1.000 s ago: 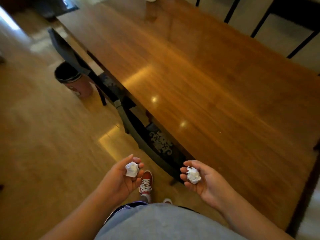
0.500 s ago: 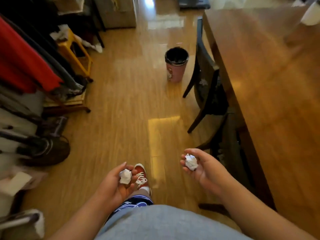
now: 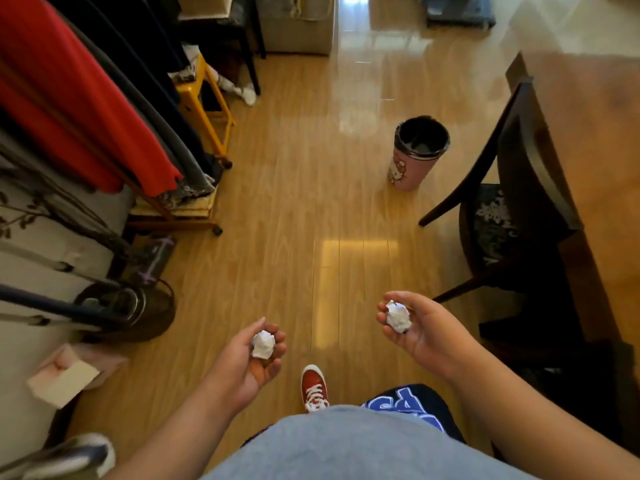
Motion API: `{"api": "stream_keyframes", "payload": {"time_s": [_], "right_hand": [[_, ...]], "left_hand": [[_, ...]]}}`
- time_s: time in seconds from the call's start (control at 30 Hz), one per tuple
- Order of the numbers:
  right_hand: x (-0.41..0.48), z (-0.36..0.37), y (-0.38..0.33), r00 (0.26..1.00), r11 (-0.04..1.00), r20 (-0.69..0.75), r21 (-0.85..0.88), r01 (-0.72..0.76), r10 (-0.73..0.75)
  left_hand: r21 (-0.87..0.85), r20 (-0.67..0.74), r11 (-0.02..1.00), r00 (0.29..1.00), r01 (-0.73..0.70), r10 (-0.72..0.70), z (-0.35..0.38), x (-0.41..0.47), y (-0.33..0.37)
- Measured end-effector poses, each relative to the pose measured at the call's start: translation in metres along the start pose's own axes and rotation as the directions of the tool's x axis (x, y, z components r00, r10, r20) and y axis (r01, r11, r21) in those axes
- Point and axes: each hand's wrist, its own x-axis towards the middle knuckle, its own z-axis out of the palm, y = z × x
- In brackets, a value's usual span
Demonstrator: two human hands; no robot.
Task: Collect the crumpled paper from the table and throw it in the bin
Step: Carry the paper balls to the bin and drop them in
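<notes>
My left hand [image 3: 249, 362] is palm up low in the view, fingers curled around a white crumpled paper ball [image 3: 263, 344]. My right hand [image 3: 420, 330] is also palm up, a little higher and to the right, holding a second crumpled paper ball [image 3: 398, 317]. A pink bin [image 3: 417, 154] with a black liner stands upright on the wooden floor ahead, slightly right of centre, well beyond both hands. The brown wooden table [image 3: 599, 140] runs along the right edge.
A dark chair [image 3: 512, 188] is tucked at the table between me and the bin. On the left stand a rack of hanging clothes [image 3: 86, 98], a yellow stool [image 3: 204, 105] and a fan base [image 3: 138, 306]. Open floor [image 3: 304, 220] leads to the bin.
The view has swung from the table to the floor and the bin now lies ahead and nearer. Both hands still hold their paper balls.
</notes>
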Motion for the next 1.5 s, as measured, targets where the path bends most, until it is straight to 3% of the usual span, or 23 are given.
{"api": "stream_keyframes", "payload": {"time_s": [0.23, 0.53, 1.07, 1.27, 1.5], "right_hand": [[0.054, -0.004, -0.046, 0.991, 0.999, -0.125, 0.035, -0.034, 0.038], [0.154, 0.009, -0.151, 0.987, 0.994, -0.112, 0.024, -0.11, 0.112], [0.33, 0.223, -0.32, 0.987, 0.978, 0.128, -0.197, -0.074, 0.101], [0.39, 0.273, -0.362, 0.994, 0.986, 0.076, -0.15, -0.068, 0.08], [0.421, 0.268, -0.409, 0.996, 0.997, -0.059, -0.01, -0.073, 0.072]], "left_hand": [[0.057, 0.094, 0.998, 0.995, -0.036, 0.03, 0.075, 0.054, 0.078], [0.079, 0.132, 0.991, 0.986, -0.109, 0.098, 0.176, 0.124, 0.19], [-0.121, -0.097, 0.987, 0.991, -0.103, 0.091, 0.167, 0.212, 0.347], [-0.064, -0.054, 0.994, 0.995, -0.085, 0.081, 0.179, 0.266, 0.455], [0.107, 0.064, 0.992, 0.996, -0.065, 0.058, 0.25, 0.314, 0.561]]}}
